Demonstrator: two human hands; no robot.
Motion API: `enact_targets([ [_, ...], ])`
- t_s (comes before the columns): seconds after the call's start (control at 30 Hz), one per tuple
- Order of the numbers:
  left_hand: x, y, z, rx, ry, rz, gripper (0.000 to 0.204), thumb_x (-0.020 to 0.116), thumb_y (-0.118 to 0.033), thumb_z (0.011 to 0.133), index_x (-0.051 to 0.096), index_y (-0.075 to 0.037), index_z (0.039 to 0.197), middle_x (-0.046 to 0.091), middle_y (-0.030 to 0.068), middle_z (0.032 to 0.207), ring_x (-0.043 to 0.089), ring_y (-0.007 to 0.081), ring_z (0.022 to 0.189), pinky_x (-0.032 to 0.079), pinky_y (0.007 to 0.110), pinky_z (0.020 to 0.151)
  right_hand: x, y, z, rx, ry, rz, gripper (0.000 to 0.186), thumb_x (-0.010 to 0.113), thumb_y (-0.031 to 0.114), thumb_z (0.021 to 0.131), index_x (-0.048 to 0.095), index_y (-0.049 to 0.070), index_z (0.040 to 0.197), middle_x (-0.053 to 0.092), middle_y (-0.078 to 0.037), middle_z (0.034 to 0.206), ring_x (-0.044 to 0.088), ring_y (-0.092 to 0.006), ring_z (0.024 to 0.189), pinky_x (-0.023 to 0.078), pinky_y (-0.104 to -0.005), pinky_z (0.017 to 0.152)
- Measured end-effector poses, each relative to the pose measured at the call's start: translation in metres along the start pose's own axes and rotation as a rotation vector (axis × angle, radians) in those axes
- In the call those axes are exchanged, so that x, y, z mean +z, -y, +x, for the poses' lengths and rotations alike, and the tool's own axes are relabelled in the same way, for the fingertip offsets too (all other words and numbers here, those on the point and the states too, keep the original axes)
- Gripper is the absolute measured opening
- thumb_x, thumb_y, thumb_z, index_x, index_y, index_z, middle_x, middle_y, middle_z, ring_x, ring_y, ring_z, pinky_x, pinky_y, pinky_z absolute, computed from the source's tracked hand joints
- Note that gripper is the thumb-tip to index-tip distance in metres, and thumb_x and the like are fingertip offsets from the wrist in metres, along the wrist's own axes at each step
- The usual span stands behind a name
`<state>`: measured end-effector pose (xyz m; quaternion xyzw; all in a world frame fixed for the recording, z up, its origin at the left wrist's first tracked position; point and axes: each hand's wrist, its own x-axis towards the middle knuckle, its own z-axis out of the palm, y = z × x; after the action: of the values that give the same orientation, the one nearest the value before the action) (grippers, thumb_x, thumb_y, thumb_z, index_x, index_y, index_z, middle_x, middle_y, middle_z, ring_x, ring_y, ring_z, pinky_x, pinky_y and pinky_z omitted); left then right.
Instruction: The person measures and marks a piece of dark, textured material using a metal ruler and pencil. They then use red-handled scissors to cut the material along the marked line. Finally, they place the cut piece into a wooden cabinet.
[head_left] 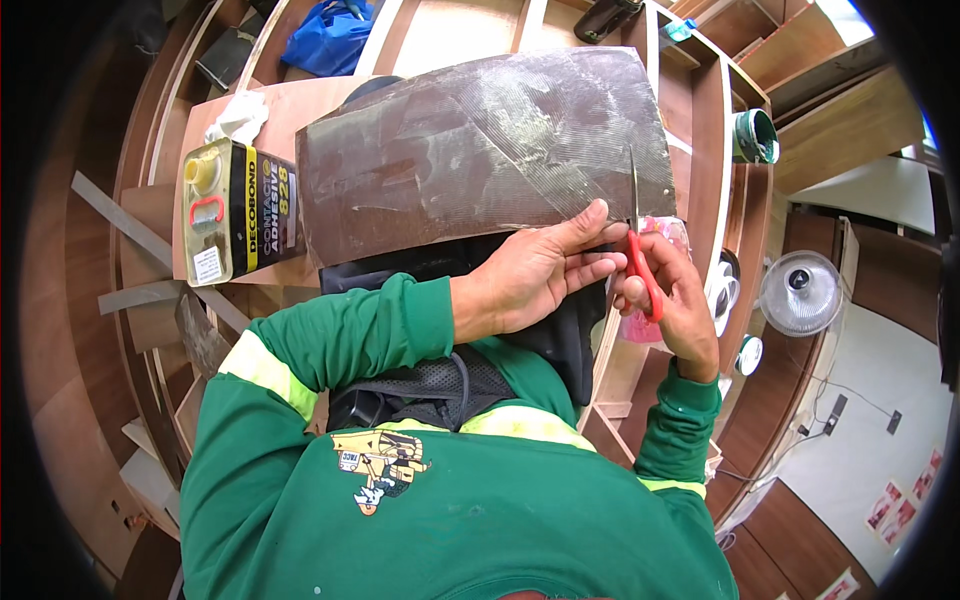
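A dark brown sheet with pale, streaked glue marks spans the upper middle. My left hand pinches its lower edge, thumb on the front, fingers bent beneath. My right hand grips red-handled scissors, their blades at the sheet's lower right. A metal adhesive can lies left of the sheet on a pale wooden board, with a crumpled white cloth behind it. A pink item is partly hidden behind my right hand.
Wooden framework surrounds the work. Beyond it are a blue bag at the back, a green-stained pot, a small white tub and a round fan at right, and metal strips at left.
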<state>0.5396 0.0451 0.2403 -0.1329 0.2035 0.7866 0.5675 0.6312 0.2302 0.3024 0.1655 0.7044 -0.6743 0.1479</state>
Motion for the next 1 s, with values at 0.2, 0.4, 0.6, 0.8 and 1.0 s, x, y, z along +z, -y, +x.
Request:
enact_targets([
  [0.2, 0.0031, -0.0016, -0.0020, 0.002, -0.009, -0.007, 0.044, 0.069, -0.044, 0.096, 0.067, -0.006, 0.119, 0.066, 0.0039, 0.121, 0.063, 0.0106, 0.100, 0.055, 0.024, 0.096, 0.0000, -0.0004, -0.0005, 0.011, -0.001, 0.007, 0.039, 0.075, 0.019, 0.095, 0.057, 0.000, 0.124, 0.062, 0.000, 0.095, 0.059, -0.0065, 0.082, 0.049, -0.0229, 0.071],
  [0.4, 0.0035, -0.0012, -0.0030, 0.012, -0.004, 0.011, 0.043, 0.068, -0.044, 0.097, 0.067, -0.007, 0.117, 0.066, 0.0035, 0.120, 0.063, 0.0104, 0.100, 0.055, 0.025, 0.095, 0.0017, 0.0005, -0.0020, 0.014, -0.029, -0.026, 0.038, 0.075, 0.016, 0.095, 0.057, 0.001, 0.125, 0.062, 0.001, 0.093, 0.058, -0.0062, 0.077, 0.048, -0.0219, 0.067],
  [0.6, 0.0055, -0.0024, -0.0034, 0.014, -0.007, 0.002, 0.041, 0.068, -0.044, 0.097, 0.067, -0.007, 0.116, 0.067, 0.0026, 0.117, 0.063, 0.0104, 0.098, 0.055, 0.025, 0.095, 0.0055, 0.0021, -0.0045, 0.041, -0.073, -0.040, 0.040, 0.074, 0.013, 0.094, 0.057, 0.001, 0.129, 0.063, 0.001, 0.092, 0.058, -0.0059, 0.076, 0.047, -0.0212, 0.064],
  [0.8, 0.0061, -0.0026, -0.0045, 0.006, -0.004, -0.004, 0.042, 0.069, -0.045, 0.096, 0.067, -0.007, 0.116, 0.066, 0.0026, 0.117, 0.063, 0.0107, 0.096, 0.054, 0.025, 0.095, 0.0078, 0.0011, -0.0064, 0.037, -0.090, -0.033, 0.043, 0.074, 0.013, 0.094, 0.056, 0.001, 0.132, 0.065, 0.001, 0.095, 0.059, -0.0054, 0.077, 0.049, -0.0211, 0.064],
  [1.0, 0.0055, -0.0010, -0.0030, 0.011, -0.013, -0.012, 0.043, 0.069, -0.044, 0.096, 0.067, -0.007, 0.117, 0.065, 0.0034, 0.120, 0.063, 0.0107, 0.096, 0.054, 0.024, 0.094, 0.0071, -0.0019, -0.0073, 0.028, -0.086, -0.043, 0.043, 0.075, 0.013, 0.094, 0.057, 0.001, 0.131, 0.067, 0.000, 0.097, 0.060, -0.0054, 0.078, 0.050, -0.0210, 0.065],
])
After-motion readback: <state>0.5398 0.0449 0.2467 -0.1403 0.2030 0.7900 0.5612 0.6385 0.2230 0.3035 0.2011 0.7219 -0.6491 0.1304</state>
